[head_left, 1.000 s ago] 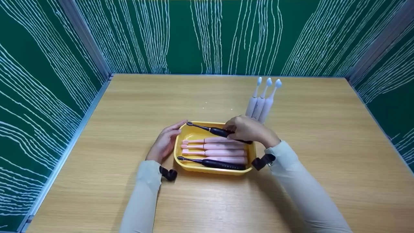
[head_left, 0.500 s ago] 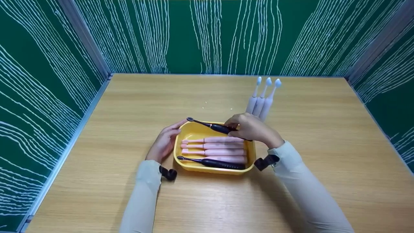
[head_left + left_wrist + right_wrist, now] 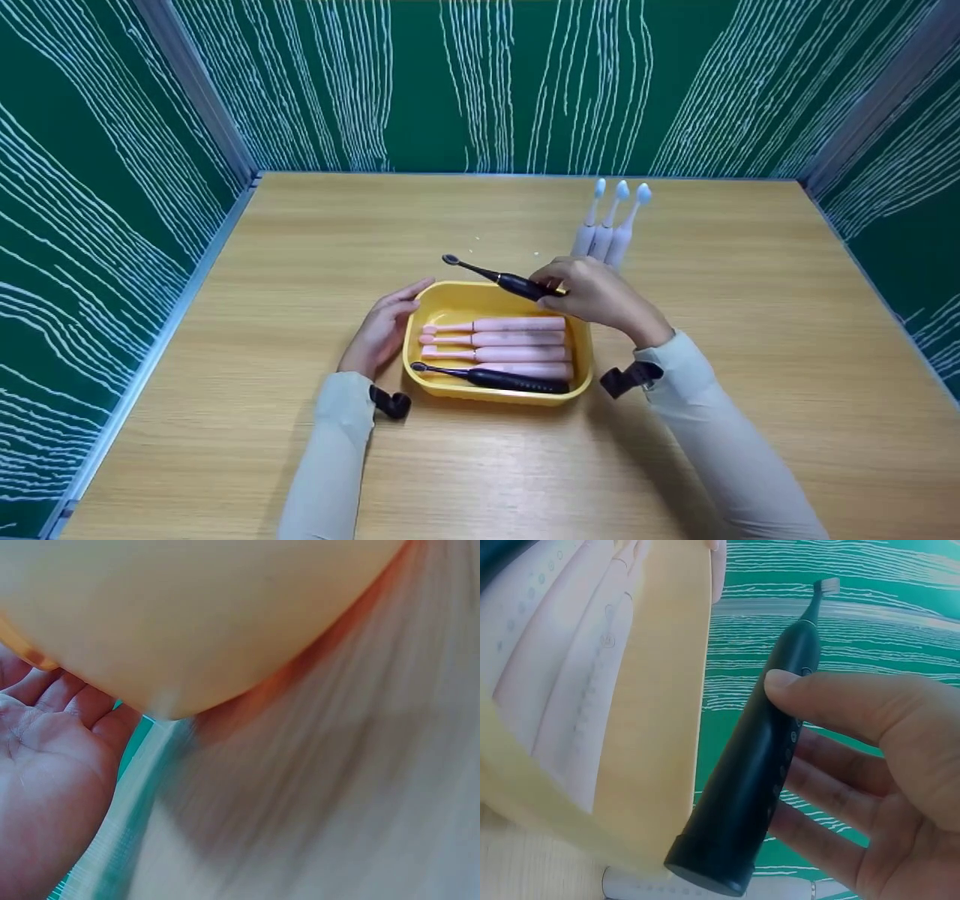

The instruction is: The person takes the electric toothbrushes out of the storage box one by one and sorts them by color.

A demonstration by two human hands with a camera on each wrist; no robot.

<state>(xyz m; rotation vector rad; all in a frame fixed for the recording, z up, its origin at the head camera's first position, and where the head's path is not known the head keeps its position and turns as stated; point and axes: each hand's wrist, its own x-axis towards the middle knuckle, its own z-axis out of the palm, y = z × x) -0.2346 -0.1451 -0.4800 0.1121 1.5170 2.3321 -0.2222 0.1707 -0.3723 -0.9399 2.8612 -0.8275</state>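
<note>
My right hand point(image 3: 604, 296) pinches a black electric toothbrush point(image 3: 517, 286) by its handle, thumb on one side and fingertips on the other. The brush is tilted over the far rim of a yellow tray point(image 3: 454, 304), its head pointing left. In the right wrist view the toothbrush point(image 3: 742, 765) shows its buttons and round base. My left hand point(image 3: 381, 330) rests against the tray's left end, fingers extended along the outside. Inside the tray lie several pink electric toothbrushes point(image 3: 521, 353) side by side, with a second black toothbrush point(image 3: 517, 380) along the near wall.
Three white electric toothbrushes point(image 3: 604, 234) lie side by side behind the tray, heads away from me, their lower ends hidden by my right hand. A wooden table point(image 3: 315, 240) carries everything. Green panels point(image 3: 420, 90) with white lines stand at the back and both sides.
My right hand has lifted the black toothbrush up from the tray's far side and moved it slightly away and to the right. My left hand and the tray have stayed put.
</note>
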